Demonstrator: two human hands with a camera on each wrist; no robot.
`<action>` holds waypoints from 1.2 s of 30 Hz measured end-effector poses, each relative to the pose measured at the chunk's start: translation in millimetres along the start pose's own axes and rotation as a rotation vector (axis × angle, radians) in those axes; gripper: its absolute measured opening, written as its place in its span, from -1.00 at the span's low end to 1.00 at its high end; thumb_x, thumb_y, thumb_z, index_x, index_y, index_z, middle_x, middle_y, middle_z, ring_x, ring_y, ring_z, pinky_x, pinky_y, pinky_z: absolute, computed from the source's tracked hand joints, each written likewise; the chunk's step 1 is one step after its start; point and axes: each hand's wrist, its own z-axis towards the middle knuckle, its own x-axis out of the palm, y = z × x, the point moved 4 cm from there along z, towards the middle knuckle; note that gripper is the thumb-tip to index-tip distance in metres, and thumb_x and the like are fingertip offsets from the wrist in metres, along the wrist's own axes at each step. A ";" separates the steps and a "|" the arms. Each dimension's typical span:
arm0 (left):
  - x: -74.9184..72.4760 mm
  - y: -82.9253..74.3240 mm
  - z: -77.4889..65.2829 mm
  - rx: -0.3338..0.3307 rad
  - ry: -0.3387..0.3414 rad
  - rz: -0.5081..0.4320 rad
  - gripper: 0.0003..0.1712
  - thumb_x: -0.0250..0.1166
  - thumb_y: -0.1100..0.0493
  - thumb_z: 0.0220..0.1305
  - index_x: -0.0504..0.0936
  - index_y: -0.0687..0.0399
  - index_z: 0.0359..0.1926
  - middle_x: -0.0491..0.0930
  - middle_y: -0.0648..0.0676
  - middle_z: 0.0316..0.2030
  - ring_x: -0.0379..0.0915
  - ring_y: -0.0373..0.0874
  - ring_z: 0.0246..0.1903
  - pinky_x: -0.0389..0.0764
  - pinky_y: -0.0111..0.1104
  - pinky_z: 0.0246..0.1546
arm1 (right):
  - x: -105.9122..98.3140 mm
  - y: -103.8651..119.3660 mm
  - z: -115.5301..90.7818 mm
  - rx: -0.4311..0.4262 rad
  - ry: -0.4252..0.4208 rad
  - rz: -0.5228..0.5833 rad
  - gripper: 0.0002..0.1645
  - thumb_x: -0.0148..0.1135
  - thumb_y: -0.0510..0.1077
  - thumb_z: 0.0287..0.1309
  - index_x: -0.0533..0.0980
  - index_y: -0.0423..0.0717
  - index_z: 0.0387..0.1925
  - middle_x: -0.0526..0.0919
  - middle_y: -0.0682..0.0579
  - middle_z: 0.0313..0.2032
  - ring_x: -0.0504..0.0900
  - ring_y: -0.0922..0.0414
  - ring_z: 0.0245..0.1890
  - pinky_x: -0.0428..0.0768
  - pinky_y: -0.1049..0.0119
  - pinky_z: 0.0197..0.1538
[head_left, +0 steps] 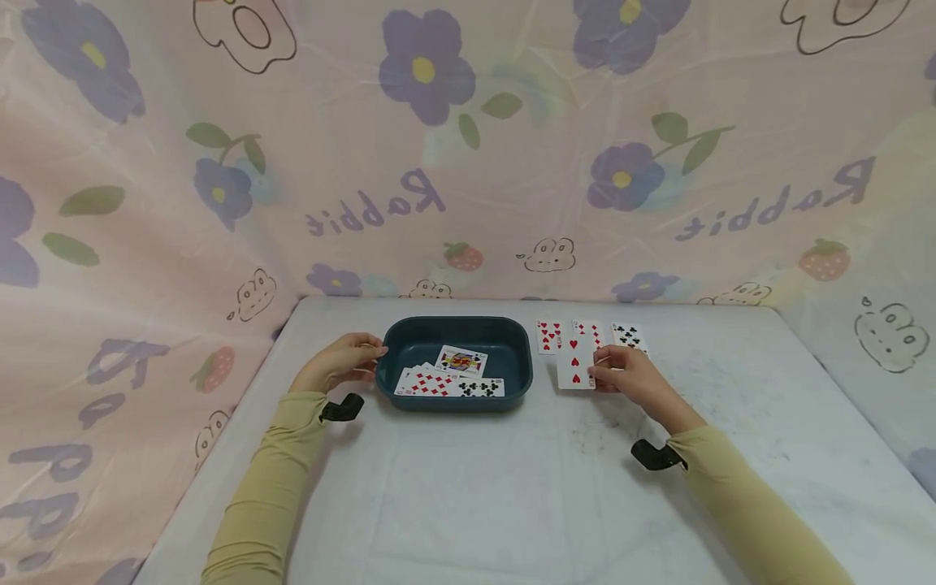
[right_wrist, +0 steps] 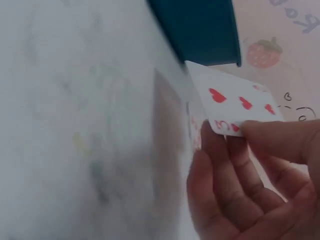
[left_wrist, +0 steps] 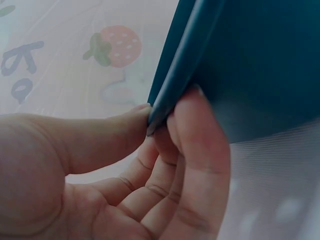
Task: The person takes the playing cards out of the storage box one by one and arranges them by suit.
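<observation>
My left hand (head_left: 345, 362) pinches the left rim of a dark teal basin (head_left: 455, 404), thumb outside and fingers beneath the lip in the left wrist view. Inside the basin lie several playing cards: a face card (head_left: 462, 361) on top at the back and a fan of number cards (head_left: 431, 383) along the front. To the basin's right, my right hand (head_left: 627, 376) holds a three of hearts (right_wrist: 240, 102) by its corner, between thumb and fingers. That card is raised above the table and partly covers the cards behind it.
Behind the right hand, a row of cards lies on the white-covered table (head_left: 468, 496): a hearts card (head_left: 547, 335), a diamonds card (head_left: 587, 327) and a clubs card (head_left: 629, 335). A patterned curtain (head_left: 468, 162) rises behind the table and along its sides.
</observation>
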 end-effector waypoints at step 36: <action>1.3 -2.3 -1.1 -0.016 -0.014 0.012 -0.68 0.14 0.18 0.41 0.38 0.34 0.03 0.48 0.18 -0.20 0.50 -0.10 -0.33 0.60 -0.33 -0.32 | 22.7 -16.3 12.8 0.244 0.065 0.057 -0.65 0.31 -0.28 0.14 0.46 -0.45 -0.10 0.66 -0.10 -0.48 0.65 0.13 -0.56 0.65 0.23 -0.41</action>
